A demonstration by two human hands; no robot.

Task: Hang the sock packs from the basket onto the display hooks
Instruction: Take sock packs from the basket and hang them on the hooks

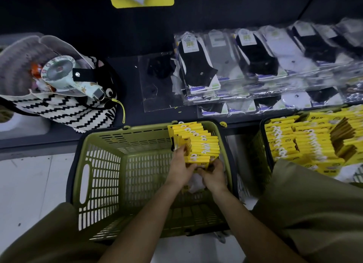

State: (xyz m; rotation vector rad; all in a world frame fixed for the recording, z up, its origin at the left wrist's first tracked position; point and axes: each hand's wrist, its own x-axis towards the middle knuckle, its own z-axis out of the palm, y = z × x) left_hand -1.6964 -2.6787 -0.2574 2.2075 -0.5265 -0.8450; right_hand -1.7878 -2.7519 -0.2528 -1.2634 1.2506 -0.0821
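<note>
Step in hand, as I read it: pick-up, i.e. getting a bunch of sock packs out of the green basket before any hanging starts. Both hands are down inside it, at the far-right corner. The left hand wraps the stack's left side, fingers curled up against the card edges. The right hand clamps the near end from the right, fingers tucked under. So both are closed on the same stack, w/ neither free.

The packs are yellow cards w/ white hanger loops, fanned in a row leaning on the basket's right wall. They are still in the basket, not lifted clear.

Next move prob. calls for lifting the bunch w/o letting it splay, then freeing one hand to thread loops one at a time. No display hooks are in view, so can't say where they go.

Containers:
- Green basket: mostly bare mesh floor apart from the stack, plus sth white and crumpled under the hands, can't tell what.
- Second basket, just right of the green one: heaped w/ more yellow packs.
- Beyond the green basket, on the dark ledge: clear-bagged socks in overlapping rows.
- Left of it and further back: a striped bag w/ a small fan on top.
</note>
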